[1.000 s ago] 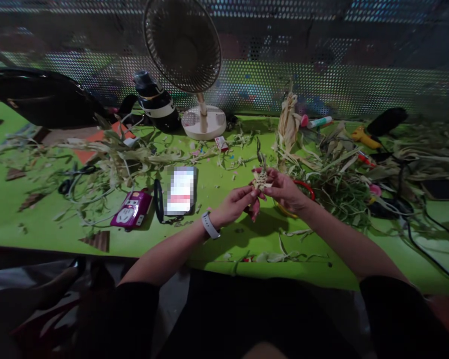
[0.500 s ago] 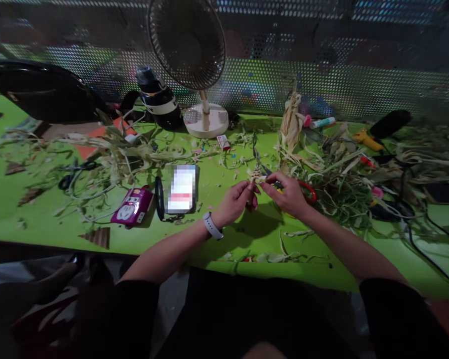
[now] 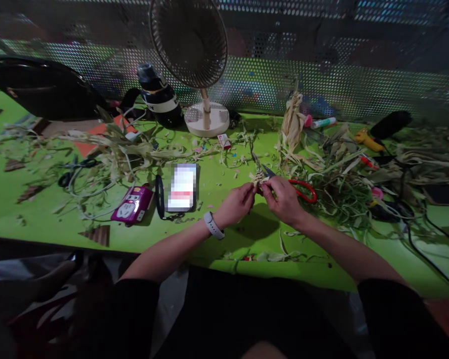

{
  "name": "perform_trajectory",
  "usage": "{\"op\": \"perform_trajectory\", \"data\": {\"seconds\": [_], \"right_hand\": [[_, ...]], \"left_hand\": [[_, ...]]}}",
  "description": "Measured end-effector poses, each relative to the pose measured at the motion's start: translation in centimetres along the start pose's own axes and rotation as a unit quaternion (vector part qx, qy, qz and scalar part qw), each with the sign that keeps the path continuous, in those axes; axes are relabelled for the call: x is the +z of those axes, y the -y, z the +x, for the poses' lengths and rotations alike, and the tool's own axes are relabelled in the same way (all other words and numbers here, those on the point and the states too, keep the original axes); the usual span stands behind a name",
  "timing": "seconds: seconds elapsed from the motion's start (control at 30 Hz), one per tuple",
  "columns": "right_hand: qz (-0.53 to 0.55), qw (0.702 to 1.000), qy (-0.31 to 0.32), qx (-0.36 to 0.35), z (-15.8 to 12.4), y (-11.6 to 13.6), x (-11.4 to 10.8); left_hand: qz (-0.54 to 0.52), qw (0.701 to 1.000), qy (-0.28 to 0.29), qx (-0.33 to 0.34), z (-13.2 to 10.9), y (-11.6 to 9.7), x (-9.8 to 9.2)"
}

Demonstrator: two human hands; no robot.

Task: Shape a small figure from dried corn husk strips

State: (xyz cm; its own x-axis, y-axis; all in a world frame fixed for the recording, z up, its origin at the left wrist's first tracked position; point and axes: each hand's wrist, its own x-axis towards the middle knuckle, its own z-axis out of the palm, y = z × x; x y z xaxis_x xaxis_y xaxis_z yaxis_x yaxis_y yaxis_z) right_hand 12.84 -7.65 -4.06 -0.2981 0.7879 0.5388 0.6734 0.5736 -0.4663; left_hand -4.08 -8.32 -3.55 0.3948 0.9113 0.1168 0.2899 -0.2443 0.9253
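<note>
A small woven piece of dried corn husk (image 3: 259,175) is pinched between both hands above the green table, its dark twisted tail pointing away from me. My left hand (image 3: 240,200), with a pale band on the wrist, grips its lower left side, fingers closed. On the right side my right hand (image 3: 282,198) pinches it between thumb and fingers. Beneath and beside the right hand lie red-handled scissors (image 3: 305,191), partly hidden by that hand, with a dark blade tip showing near the husk piece. What the fingertips cover cannot be made out.
A phone (image 3: 182,187) and a purple power strip (image 3: 131,205) lie on the left. Behind stand a fan (image 3: 206,119) and a dark bottle (image 3: 160,102). Husk strips (image 3: 349,197), a yellow glue gun (image 3: 369,139) and cables fill the right. A husk bundle (image 3: 292,122) stands at the back.
My right hand has moved slightly left and rolled inward, its fingers now closer to the left hand. More of the red scissor handle shows. Both hands keep hold of the husk piece.
</note>
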Motion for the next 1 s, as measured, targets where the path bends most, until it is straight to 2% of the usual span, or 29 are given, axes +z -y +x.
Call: {"op": "perform_trajectory", "data": {"seconds": [0.07, 0.17, 0.27, 0.33, 0.47, 0.6, 0.7, 0.87, 1.0], "right_hand": [[0.038, 0.999, 0.018, 0.016, 0.2, -0.1, -0.2], [0.153, 0.985, 0.047, 0.069, 0.4, -0.7, -0.7], [0.262, 0.955, 0.038, 0.138, 0.5, -1.3, -1.0], [0.293, 0.942, 0.023, 0.161, 0.5, -1.3, -1.0], [0.296, 0.940, 0.022, 0.169, 0.5, -0.6, -0.9], [0.310, 0.934, 0.025, 0.176, 0.6, -0.1, -0.9], [0.322, 0.928, 0.029, 0.187, 0.7, -0.2, -0.8], [0.288, 0.941, 0.039, 0.172, 0.4, -0.1, -0.4], [0.325, 0.928, 0.055, 0.176, 0.4, -0.1, -0.1]], "left_hand": [[0.004, 1.000, -0.021, 0.013, 0.1, 0.0, -0.2], [0.008, 0.998, -0.049, 0.024, 0.2, 0.0, -0.6], [0.008, 0.998, -0.062, 0.025, 0.3, 0.1, -0.8], [0.005, 0.997, -0.065, 0.035, 0.4, 0.3, -0.9], [0.050, 0.991, -0.091, 0.085, 0.4, 0.4, -0.8], [0.101, 0.984, -0.089, 0.120, 0.2, 0.1, -0.8], [0.112, 0.982, -0.089, 0.122, 0.0, -0.2, -0.8], [0.085, 0.988, -0.081, 0.096, -0.3, -0.5, -0.7], [0.073, 0.991, -0.073, 0.086, -0.4, -0.6, -0.7]]}}
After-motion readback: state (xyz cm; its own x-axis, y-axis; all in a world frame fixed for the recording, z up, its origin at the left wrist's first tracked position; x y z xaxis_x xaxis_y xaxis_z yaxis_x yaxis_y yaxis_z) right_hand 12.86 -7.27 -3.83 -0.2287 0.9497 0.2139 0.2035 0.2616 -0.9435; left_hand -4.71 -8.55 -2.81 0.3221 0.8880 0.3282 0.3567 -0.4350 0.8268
